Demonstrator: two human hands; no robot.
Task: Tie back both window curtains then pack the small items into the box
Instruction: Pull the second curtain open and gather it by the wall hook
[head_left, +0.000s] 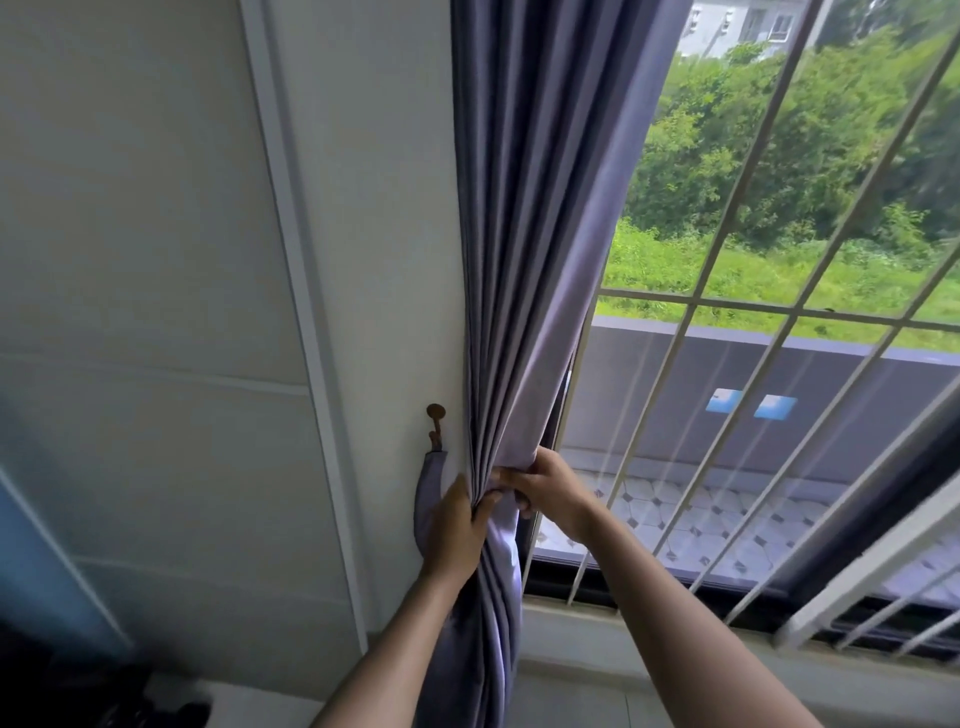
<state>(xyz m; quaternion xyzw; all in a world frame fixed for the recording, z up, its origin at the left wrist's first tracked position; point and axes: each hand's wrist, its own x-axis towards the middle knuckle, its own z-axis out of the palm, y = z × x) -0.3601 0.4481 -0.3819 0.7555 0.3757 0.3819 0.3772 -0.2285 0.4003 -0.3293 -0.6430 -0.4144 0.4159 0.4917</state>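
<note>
White wall at 9 o'clock, barred window (753, 312) at 3 o'clock looking out on greenery. Purple curtain (524, 234) is hanging gathered along the window's left edge. Left hand (457, 525) and right hand (545, 483) are both clamping the bunched folds at 6 o'clock. Tieback strap (427, 499) is dangling loose from the wall hook (436, 423) just beside the left grip, not yet wrapped. Judging: first curtain bundled, not tied; second curtain and box packing remaining, neither in view.
</note>
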